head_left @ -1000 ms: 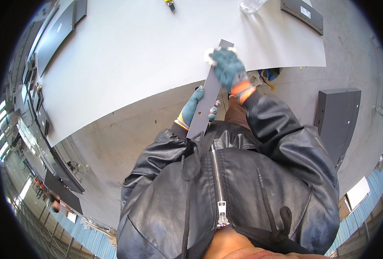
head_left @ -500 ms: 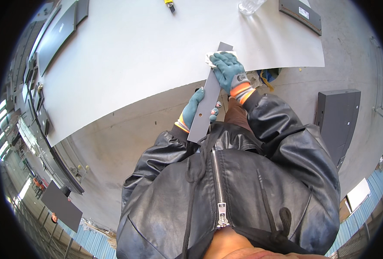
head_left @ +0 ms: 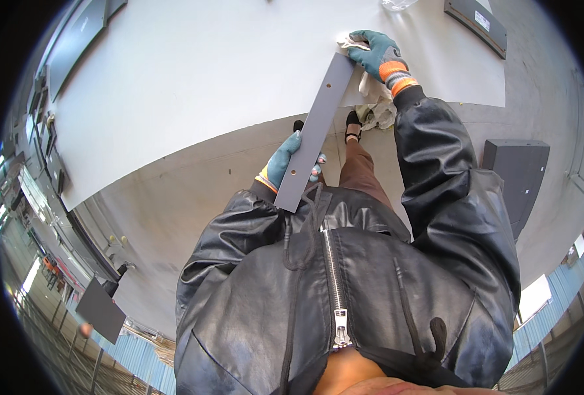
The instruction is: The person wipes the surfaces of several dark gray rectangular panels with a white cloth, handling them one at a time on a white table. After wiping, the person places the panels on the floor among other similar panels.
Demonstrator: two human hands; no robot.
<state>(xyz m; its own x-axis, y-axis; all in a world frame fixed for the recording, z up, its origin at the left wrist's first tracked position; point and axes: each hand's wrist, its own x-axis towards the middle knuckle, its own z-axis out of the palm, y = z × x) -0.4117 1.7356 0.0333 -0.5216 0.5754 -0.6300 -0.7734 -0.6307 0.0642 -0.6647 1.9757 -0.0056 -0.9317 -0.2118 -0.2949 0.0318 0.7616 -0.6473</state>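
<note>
A long, narrow grey board [head_left: 317, 130] with two small holes slants up and away from my body. My left hand [head_left: 282, 160], in a teal glove, grips it near its lower end, the thumb on one side and the fingertips round the other. At the far end of the board is my right hand [head_left: 375, 54], gloved the same way with an orange and grey cuff. Its fingers are closed on a crumpled white cloth [head_left: 352, 42], just beyond the board's upper end.
A large white-topped table [head_left: 206, 72] spreads out ahead. Dark panels [head_left: 78, 46] lie at its left, another dark panel [head_left: 479, 26] at its far right corner. A clear plastic object [head_left: 397, 5] stands at the far edge. A dark grey box-like piece [head_left: 515, 178] is at my right. Pale cloths [head_left: 377, 113] hang under the table edge.
My right hand has slid with the cloth up and right, from the board's upper part to past its end. The left hand still holds the board, now shifted slightly left, with a second hole showing.
</note>
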